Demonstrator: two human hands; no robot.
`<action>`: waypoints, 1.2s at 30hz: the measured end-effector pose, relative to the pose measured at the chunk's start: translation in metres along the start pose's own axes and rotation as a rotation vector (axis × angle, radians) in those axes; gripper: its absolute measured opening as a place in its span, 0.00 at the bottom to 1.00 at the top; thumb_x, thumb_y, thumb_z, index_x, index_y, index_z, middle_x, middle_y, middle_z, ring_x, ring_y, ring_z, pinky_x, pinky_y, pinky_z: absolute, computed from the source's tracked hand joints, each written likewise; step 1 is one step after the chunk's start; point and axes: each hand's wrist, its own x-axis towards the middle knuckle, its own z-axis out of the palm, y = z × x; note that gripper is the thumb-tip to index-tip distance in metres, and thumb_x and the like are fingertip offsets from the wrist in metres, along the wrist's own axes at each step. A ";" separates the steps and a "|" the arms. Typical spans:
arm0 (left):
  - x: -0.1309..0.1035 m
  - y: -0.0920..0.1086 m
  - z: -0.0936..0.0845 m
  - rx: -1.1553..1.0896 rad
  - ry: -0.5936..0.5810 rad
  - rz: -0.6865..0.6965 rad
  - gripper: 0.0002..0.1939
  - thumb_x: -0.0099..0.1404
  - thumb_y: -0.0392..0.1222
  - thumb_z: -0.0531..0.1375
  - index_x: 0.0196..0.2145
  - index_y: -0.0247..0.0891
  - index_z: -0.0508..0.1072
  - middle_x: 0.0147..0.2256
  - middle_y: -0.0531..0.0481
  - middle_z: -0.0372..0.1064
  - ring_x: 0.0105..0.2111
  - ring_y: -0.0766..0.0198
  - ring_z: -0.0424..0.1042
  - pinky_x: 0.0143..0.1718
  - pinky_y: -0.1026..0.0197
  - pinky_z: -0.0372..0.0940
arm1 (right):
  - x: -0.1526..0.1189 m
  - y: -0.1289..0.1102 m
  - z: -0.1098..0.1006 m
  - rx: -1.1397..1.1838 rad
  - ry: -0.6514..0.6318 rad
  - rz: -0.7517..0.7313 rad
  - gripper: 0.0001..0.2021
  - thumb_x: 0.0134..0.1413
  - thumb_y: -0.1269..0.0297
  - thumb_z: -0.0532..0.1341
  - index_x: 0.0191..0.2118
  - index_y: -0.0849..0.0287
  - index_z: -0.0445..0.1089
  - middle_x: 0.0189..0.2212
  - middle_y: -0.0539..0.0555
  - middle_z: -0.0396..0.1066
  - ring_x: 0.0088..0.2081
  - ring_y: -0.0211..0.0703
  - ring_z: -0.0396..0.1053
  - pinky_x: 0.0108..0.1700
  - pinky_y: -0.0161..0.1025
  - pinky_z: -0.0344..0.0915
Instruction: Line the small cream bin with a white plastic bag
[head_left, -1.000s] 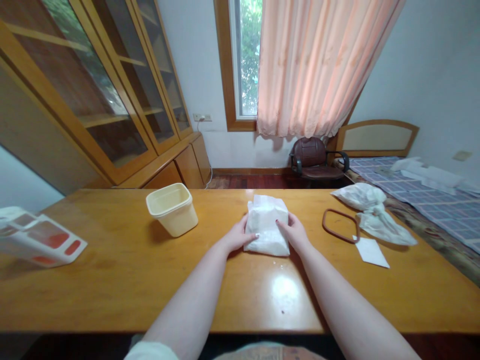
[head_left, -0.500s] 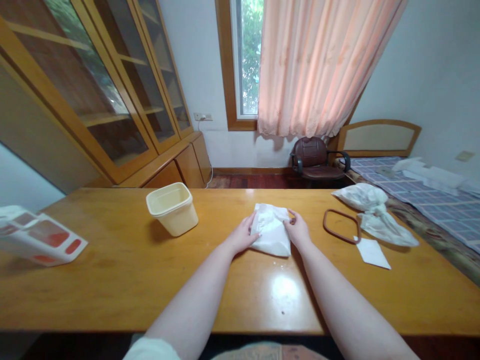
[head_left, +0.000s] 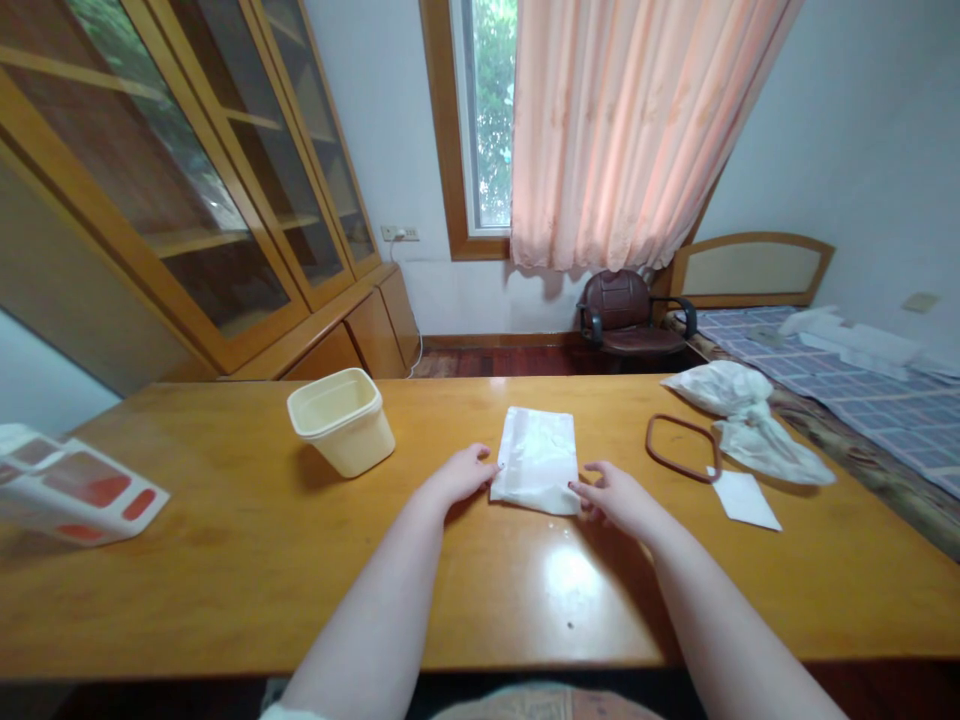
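A white packet [head_left: 536, 458] lies flat on the wooden table [head_left: 300, 590], in front of me. At its lower left edge is my left hand [head_left: 466, 474], fingers apart and fingertips at the packet's side. My right hand [head_left: 609, 492] is at the lower right corner, its fingers spread and the fingertips by the edge. Neither hand is closed on anything. To the right lie a reddish-brown ring-shaped frame [head_left: 664, 461], a white sheet [head_left: 744, 499] and a knotted whitish plastic bag [head_left: 772, 448].
A cream plastic tub [head_left: 352, 437] stands left of my left hand. At the far left is a white container with red parts [head_left: 94, 492]. Beyond the table are a glass-door cabinet [head_left: 307, 290], a brown chair [head_left: 621, 315] and a bed [head_left: 795, 340].
Both hands have moved down along the packet toward its near corners and loosened from its sides. The packet's top now looks flatter and more fully exposed.
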 end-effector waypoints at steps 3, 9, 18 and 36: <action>-0.006 0.005 0.000 0.008 -0.173 0.001 0.39 0.49 0.46 0.69 0.56 0.31 0.65 0.27 0.51 0.72 0.25 0.62 0.70 0.29 0.62 0.62 | -0.006 0.003 0.014 0.029 0.055 -0.069 0.28 0.50 0.62 0.65 0.55 0.67 0.60 0.22 0.49 0.71 0.22 0.39 0.69 0.25 0.35 0.61; -0.007 0.015 0.010 -0.107 -0.146 0.069 0.41 0.49 0.36 0.68 0.60 0.29 0.60 0.31 0.49 0.71 0.32 0.62 0.70 0.36 0.61 0.64 | 0.005 0.002 0.019 -0.035 0.270 -0.240 0.22 0.50 0.65 0.63 0.52 0.63 0.64 0.28 0.51 0.73 0.31 0.42 0.72 0.36 0.39 0.66; -0.006 0.015 0.014 -0.172 -0.168 0.153 0.45 0.52 0.31 0.63 0.65 0.33 0.52 0.36 0.47 0.70 0.36 0.62 0.70 0.41 0.59 0.65 | 0.005 0.002 0.027 0.341 0.173 -0.152 0.28 0.44 0.66 0.66 0.53 0.63 0.60 0.26 0.50 0.72 0.25 0.40 0.70 0.25 0.36 0.64; -0.017 0.028 0.011 0.445 0.027 0.167 0.30 0.55 0.39 0.62 0.56 0.36 0.65 0.45 0.43 0.73 0.39 0.57 0.73 0.41 0.60 0.65 | 0.009 0.008 0.025 -0.143 0.246 -0.205 0.19 0.44 0.75 0.63 0.46 0.64 0.66 0.24 0.46 0.69 0.27 0.37 0.69 0.33 0.35 0.63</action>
